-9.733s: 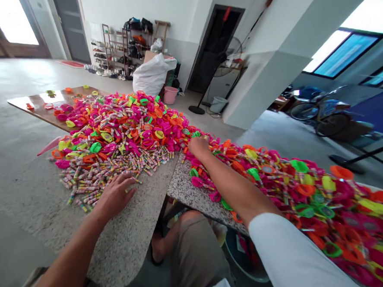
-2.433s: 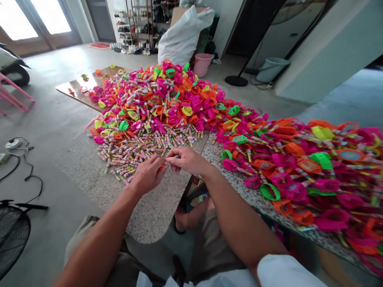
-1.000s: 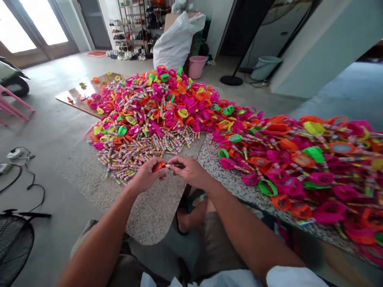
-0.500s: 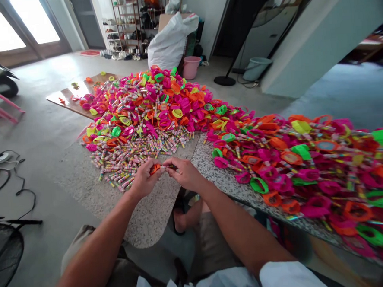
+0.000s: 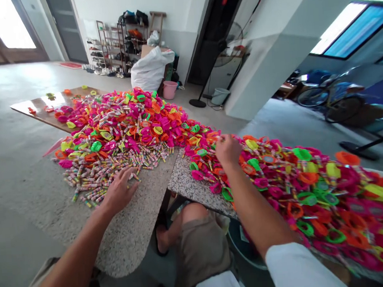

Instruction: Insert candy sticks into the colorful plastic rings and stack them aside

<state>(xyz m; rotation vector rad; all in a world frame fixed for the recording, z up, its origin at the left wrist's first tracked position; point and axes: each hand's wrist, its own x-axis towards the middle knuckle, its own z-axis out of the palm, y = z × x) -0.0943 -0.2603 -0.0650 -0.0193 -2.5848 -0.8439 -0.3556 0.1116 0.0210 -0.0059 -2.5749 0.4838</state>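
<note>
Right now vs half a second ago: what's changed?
The hands have parted. The left hand has opened out at the near edge of the printed tubes; the right hand has moved right and forward, over the toy watches. The orange toy watch is no longer between them; where it went isn't clear. View has swung right. White sack and pink bucket stayed put.

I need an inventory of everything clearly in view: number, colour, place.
Tabletops: two, speckled grey, foreground
Watch-like bands: uncountable; pink, orange, green, yellow; heaped, both sides
Printed tubes: uncountable, multicoloured, left tabletop
Board: one, brown, far left
Sack: one, white, behind bands
Pink bucket: one, pink, beside sack
Fan: one, dark, background centre
Grey bucket: one, grey, beside fan
Racks: several, dark, background left
Bicycle: one, colour unclear, background right
Left hand: one, bare, at tubes
Right hand: one, bare, over right-hand bands
</note>
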